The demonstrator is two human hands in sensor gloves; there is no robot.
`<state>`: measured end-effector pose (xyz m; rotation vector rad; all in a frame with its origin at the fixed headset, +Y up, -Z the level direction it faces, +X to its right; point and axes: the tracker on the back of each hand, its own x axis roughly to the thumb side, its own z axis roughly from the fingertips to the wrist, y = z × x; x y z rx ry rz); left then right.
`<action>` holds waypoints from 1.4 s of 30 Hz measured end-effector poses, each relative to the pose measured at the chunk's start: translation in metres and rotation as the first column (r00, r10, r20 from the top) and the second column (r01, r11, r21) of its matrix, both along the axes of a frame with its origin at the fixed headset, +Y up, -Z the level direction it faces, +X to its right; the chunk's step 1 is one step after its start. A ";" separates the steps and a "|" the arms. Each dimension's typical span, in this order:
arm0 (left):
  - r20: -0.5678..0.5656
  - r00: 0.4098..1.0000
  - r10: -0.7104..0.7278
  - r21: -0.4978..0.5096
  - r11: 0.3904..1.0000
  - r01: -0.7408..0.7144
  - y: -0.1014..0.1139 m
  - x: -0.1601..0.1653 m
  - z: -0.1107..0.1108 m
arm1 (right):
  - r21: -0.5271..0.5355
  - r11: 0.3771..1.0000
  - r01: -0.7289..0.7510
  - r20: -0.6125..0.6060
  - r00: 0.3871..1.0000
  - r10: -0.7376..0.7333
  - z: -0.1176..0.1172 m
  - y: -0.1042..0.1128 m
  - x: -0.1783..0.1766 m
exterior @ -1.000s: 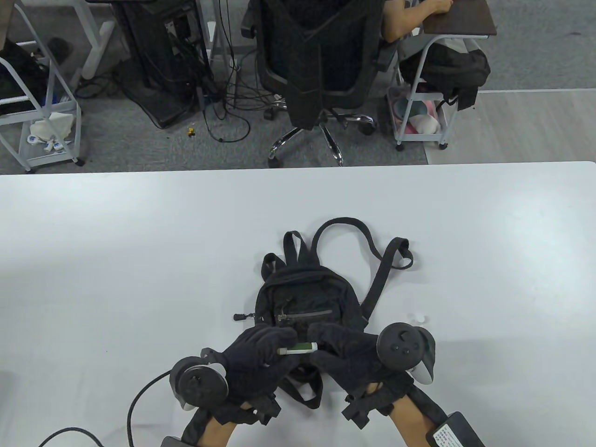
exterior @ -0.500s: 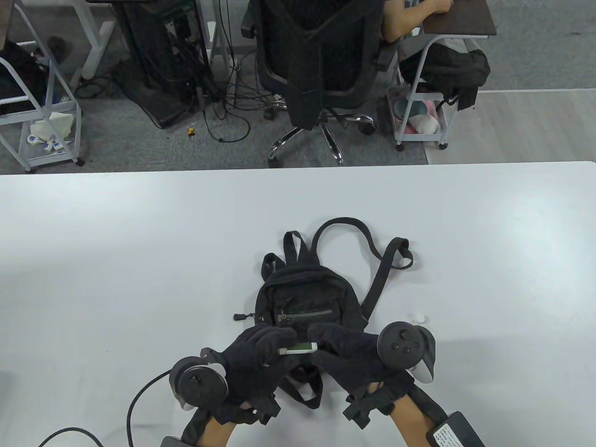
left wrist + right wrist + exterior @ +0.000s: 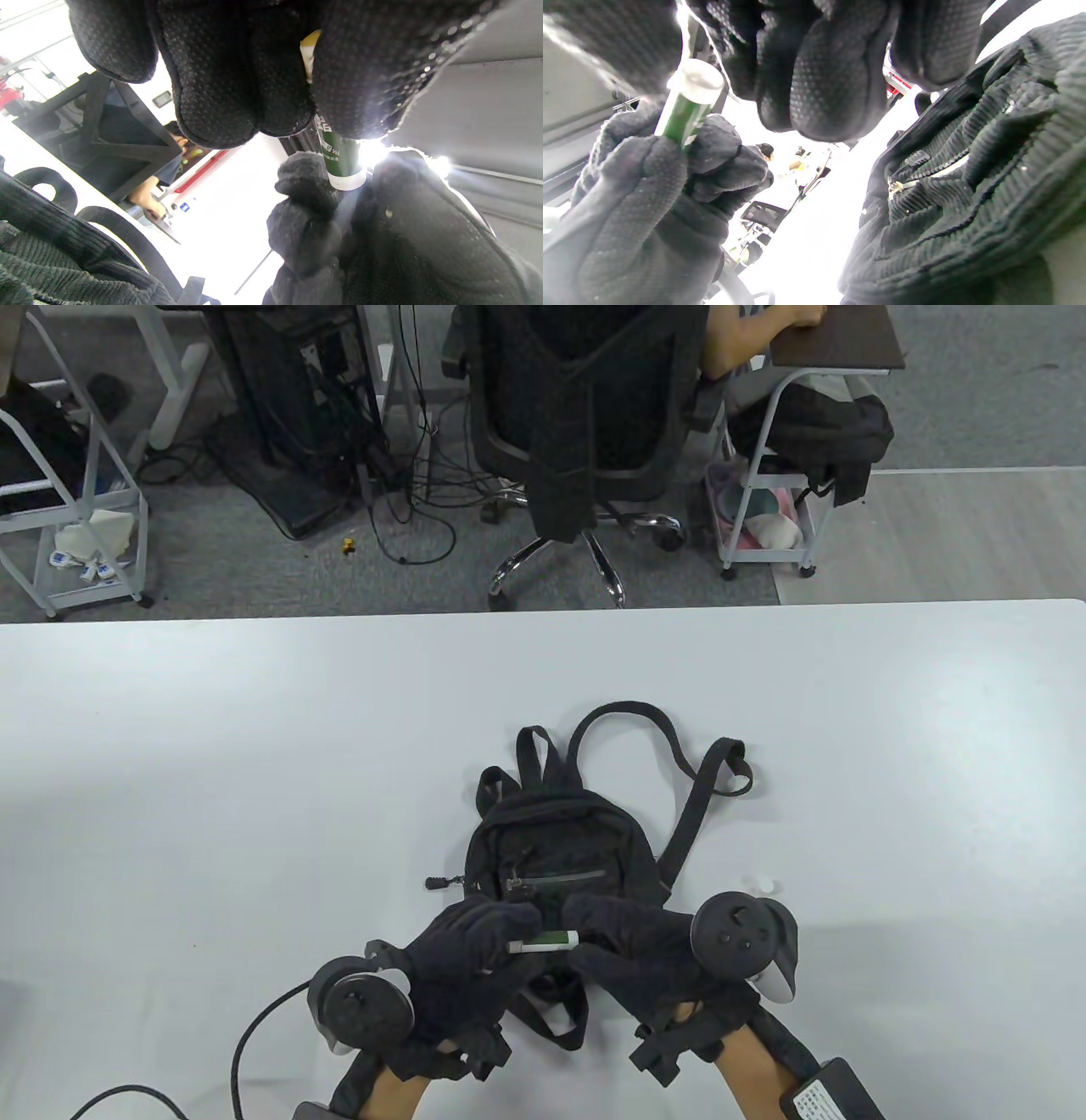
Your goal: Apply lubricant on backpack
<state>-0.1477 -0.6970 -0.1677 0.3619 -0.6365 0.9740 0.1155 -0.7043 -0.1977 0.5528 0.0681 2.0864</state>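
Observation:
A small black backpack (image 3: 560, 831) lies flat on the white table (image 3: 212, 746), its front pocket zipper (image 3: 556, 879) facing up. Both hands are over its near end. My left hand (image 3: 475, 950) grips a small green lubricant tube (image 3: 543, 940) by its body. My right hand (image 3: 619, 950) pinches the tube's white end (image 3: 571, 937). In the left wrist view the tube (image 3: 339, 156) hangs from my left fingers (image 3: 237, 84). In the right wrist view its white end (image 3: 698, 80) sits under my right fingers (image 3: 831, 76), next to the backpack (image 3: 967, 178).
A small white round piece (image 3: 766, 886) lies on the table just right of the backpack. The backpack's straps (image 3: 679, 755) loop out toward the far side. A black cable (image 3: 246, 1052) runs from my left wrist. An office chair (image 3: 585, 432) stands beyond the far edge.

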 end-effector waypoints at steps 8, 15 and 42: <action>0.001 1.000 -0.010 -0.004 1.000 0.010 -0.001 0.000 -0.001 | 0.015 1.000 -0.019 -0.011 1.000 0.020 0.000 -0.002 -0.003; 0.003 1.000 -0.007 -0.005 1.000 0.007 -0.001 0.000 0.000 | -0.001 1.000 -0.003 -0.020 1.000 0.003 -0.001 -0.004 -0.001; 0.004 1.000 -0.022 -0.003 1.000 0.022 -0.002 0.001 -0.001 | 0.006 0.999 -0.037 -0.020 0.999 0.037 0.000 -0.007 -0.004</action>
